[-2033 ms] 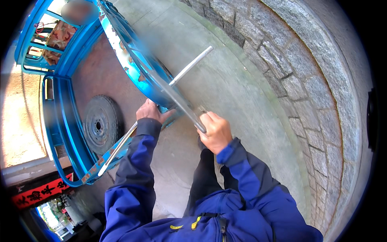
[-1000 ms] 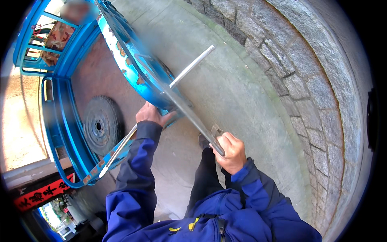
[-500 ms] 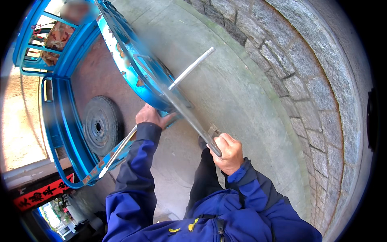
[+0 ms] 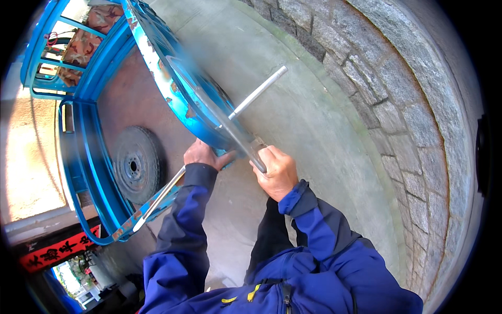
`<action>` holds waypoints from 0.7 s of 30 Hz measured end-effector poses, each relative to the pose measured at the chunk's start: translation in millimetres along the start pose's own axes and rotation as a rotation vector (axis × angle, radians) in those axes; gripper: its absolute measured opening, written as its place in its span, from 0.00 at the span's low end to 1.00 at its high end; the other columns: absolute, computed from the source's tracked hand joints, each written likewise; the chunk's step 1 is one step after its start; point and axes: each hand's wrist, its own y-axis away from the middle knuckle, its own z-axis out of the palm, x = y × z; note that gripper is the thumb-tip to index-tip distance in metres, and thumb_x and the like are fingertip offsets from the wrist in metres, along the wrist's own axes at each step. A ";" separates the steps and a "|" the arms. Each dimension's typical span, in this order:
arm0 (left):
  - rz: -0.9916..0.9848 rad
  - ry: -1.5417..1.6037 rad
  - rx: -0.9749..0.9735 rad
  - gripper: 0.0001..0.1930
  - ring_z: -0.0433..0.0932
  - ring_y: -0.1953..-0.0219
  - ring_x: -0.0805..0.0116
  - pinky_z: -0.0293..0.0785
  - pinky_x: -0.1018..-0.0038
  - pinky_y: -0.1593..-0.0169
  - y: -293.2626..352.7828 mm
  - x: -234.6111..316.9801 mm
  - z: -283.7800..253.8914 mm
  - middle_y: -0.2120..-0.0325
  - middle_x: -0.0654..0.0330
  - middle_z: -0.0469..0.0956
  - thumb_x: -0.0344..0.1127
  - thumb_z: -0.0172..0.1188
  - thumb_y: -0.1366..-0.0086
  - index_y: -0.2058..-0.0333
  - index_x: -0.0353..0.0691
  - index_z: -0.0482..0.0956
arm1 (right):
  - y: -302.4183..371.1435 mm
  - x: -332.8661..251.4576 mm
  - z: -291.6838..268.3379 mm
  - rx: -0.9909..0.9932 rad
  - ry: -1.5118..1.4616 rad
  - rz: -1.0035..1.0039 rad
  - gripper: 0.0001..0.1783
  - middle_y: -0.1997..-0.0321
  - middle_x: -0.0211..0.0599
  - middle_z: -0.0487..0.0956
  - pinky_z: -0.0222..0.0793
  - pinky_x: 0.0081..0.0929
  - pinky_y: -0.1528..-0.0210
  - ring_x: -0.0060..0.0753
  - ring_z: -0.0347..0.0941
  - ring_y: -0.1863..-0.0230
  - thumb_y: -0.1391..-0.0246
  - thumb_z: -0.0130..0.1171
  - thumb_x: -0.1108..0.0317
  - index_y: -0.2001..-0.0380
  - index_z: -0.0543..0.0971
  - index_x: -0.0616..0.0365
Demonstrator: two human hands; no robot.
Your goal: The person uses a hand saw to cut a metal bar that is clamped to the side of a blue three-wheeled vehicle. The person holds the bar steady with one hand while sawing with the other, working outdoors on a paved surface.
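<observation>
A person in a blue jacket point(image 4: 314, 251) stands beside a blue cart point(image 4: 104, 94) and looks down at both hands.

The right hand point(image 4: 277, 170) is closed around the near end of a metal cross wrench point(image 4: 238, 131). The fingers are wrapped tight on one grey bar of it. That bar runs up and to the left from the hand, along the blue side of the cart, and looks a bit blurry. The other bar of the wrench crosses it and sticks out up and to the right, over the grey ground point(image 4: 303, 104).

The left hand point(image 4: 201, 154) is just beside the right one, pressed against the lower edge of the cart's blue side. Its fingers curl at that edge, close to the wrench, but it is hard to tell whether they grip anything.

A long thin metal bar point(image 4: 159, 199) lies slanted below the left hand, partly under the sleeve. A black spare wheel point(image 4: 137, 165) lies flat on the brown floor inside the cart. A wall of grey stone blocks point(image 4: 397, 104) curves along the right side.
</observation>
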 end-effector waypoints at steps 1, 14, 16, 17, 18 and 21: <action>-0.002 0.001 0.001 0.42 0.85 0.56 0.47 0.81 0.56 0.54 -1.2 -0.1 -0.9 0.58 0.50 0.85 0.63 0.78 0.53 0.45 0.44 0.78 | -1.5 1.4 0.9 -0.002 -0.006 0.000 0.19 0.67 0.42 0.77 0.76 0.46 0.62 0.52 0.79 0.61 0.61 0.73 0.76 0.66 0.74 0.56; 0.038 -0.005 0.061 0.40 0.85 0.60 0.48 0.82 0.56 0.56 -1.1 -8.5 4.8 0.61 0.52 0.85 0.62 0.79 0.54 0.48 0.43 0.79 | -12.0 -4.0 7.7 0.011 -0.018 -0.025 0.15 0.67 0.42 0.77 0.75 0.45 0.64 0.53 0.78 0.64 0.58 0.70 0.77 0.67 0.75 0.57; 0.102 -0.011 0.099 0.40 0.85 0.60 0.48 0.82 0.57 0.57 3.3 -11.8 10.5 0.62 0.52 0.85 0.62 0.79 0.54 0.48 0.44 0.79 | -12.4 -3.5 7.8 -0.016 0.007 -0.024 0.16 0.66 0.42 0.77 0.76 0.47 0.62 0.52 0.79 0.61 0.59 0.70 0.76 0.67 0.74 0.56; 0.081 -0.021 0.090 0.40 0.85 0.60 0.48 0.82 0.57 0.57 1.9 -14.0 12.7 0.62 0.52 0.85 0.62 0.79 0.54 0.48 0.44 0.79 | -17.1 -2.8 8.7 -0.011 0.024 -0.039 0.16 0.66 0.42 0.77 0.76 0.47 0.62 0.52 0.79 0.61 0.59 0.70 0.76 0.67 0.74 0.55; 0.062 -0.029 0.082 0.40 0.85 0.60 0.48 0.82 0.57 0.57 -1.8 -10.3 10.0 0.62 0.52 0.85 0.62 0.80 0.54 0.48 0.44 0.79 | -20.9 -2.2 7.6 -0.004 0.043 -0.055 0.17 0.66 0.42 0.77 0.76 0.47 0.62 0.52 0.79 0.62 0.59 0.70 0.76 0.66 0.74 0.55; 0.058 -0.021 0.061 0.39 0.85 0.60 0.48 0.82 0.57 0.56 -1.5 -6.8 8.7 0.61 0.52 0.85 0.62 0.79 0.53 0.48 0.44 0.80 | -25.9 2.4 9.8 -0.008 0.040 -0.057 0.17 0.66 0.43 0.77 0.76 0.47 0.62 0.52 0.79 0.62 0.60 0.70 0.75 0.66 0.73 0.56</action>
